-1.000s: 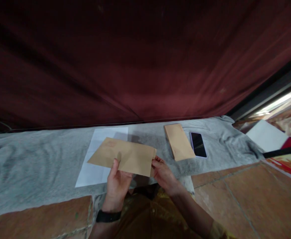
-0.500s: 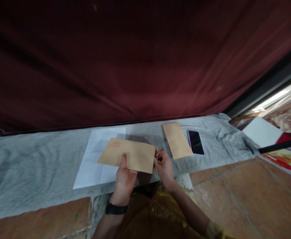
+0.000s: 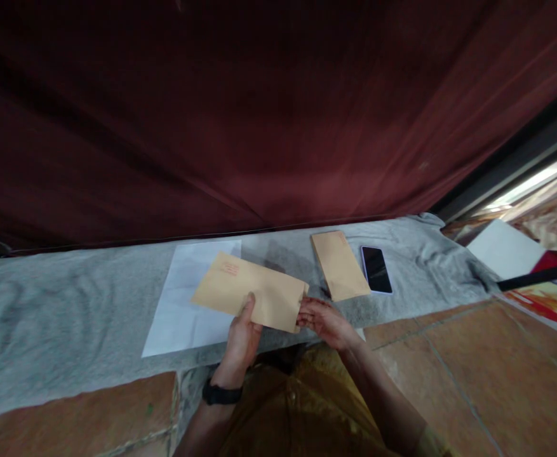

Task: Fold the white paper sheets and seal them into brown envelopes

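My left hand [image 3: 244, 336] grips a brown paper envelope [image 3: 259, 285] by its near edge, the thumb lying on top. Small red print shows near the envelope's left end. My right hand [image 3: 324, 321] is at the right end of the envelope with its fingers stretched out. Its fingertips are at the end's opening, and I cannot tell how far they go in. Under the envelope's left part lies a white paper sheet [image 3: 178, 311] on the grey cloth [image 3: 92, 317].
More brown envelopes [image 3: 341, 265], seemingly a stack, lie to the right, beside a phone [image 3: 376, 270] with a dark screen. A dark red curtain [image 3: 259, 127] hangs behind the cloth-covered ledge. Terracotta tiles [image 3: 449, 368] are below at the right.
The fingers of my right hand have gone from a pinch at the envelope's end to stretched out. The envelope has tilted, its left end swinging slightly away from me.
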A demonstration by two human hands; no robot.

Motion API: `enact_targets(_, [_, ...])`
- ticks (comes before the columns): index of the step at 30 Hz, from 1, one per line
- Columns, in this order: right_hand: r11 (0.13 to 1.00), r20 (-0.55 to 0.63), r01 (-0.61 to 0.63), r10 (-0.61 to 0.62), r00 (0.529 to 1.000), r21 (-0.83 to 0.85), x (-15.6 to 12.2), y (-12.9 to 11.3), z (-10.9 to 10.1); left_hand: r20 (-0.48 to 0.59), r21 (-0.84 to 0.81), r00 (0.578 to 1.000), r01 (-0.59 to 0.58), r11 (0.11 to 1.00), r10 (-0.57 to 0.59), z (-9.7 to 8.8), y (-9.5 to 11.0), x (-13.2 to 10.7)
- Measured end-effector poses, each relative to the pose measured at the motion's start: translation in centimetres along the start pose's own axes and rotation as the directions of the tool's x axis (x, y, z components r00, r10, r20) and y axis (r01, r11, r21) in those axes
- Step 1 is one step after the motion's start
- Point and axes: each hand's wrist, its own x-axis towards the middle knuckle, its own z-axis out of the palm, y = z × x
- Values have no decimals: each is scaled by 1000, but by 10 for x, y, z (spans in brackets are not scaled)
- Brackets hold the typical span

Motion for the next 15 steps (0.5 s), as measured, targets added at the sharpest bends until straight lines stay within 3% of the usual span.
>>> enact_targets(6, [990, 92, -80, 69, 993, 114, -2, -2, 0, 54, 45, 998, 36, 998, -38, -3, -4, 2])
enact_targets(11, [956, 139, -218, 193, 971, 196, 0, 10, 8, 124, 105, 991, 34, 994, -47, -13, -12, 2])
enact_targets(15, [949, 210, -237, 193, 958, 208, 0, 21, 17, 229, 73, 969, 74, 995, -89, -22, -9, -3])
